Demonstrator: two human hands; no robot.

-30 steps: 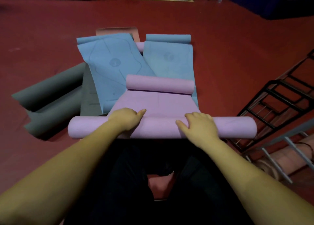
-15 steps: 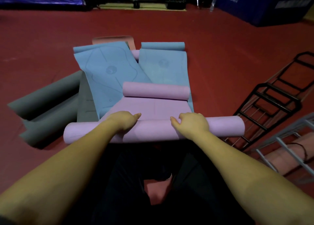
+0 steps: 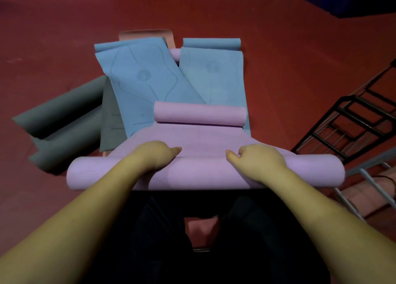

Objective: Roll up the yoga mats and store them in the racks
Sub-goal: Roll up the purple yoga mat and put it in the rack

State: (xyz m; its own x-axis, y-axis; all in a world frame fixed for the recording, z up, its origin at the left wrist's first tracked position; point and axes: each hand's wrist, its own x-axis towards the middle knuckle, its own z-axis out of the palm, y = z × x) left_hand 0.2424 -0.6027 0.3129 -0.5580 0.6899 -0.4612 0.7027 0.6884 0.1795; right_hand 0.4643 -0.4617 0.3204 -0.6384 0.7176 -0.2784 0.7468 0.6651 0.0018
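A purple yoga mat (image 3: pixel 199 174) lies across the floor in front of me, its near end wound into a thick roll and its far end curled into a smaller roll (image 3: pixel 199 113). My left hand (image 3: pixel 156 155) and my right hand (image 3: pixel 259 159) both press down on top of the near roll, fingers curved over its far side. Two blue mats (image 3: pixel 145 80) lie flat beyond it, overlapping. Grey mats (image 3: pixel 64 125) lie at the left.
A black metal rack (image 3: pixel 351 125) lies at the right on the red floor (image 3: pixel 289 54). A light metal rack (image 3: pixel 372 176) at the lower right holds a rolled pink mat (image 3: pixel 368 193). A pink mat end (image 3: pixel 147 34) shows behind the blue mats. My dark trousers fill the bottom.
Both hands stay on the purple roll. The flat stretch between the near roll and the far curl has changed little; the view has tilted slightly.
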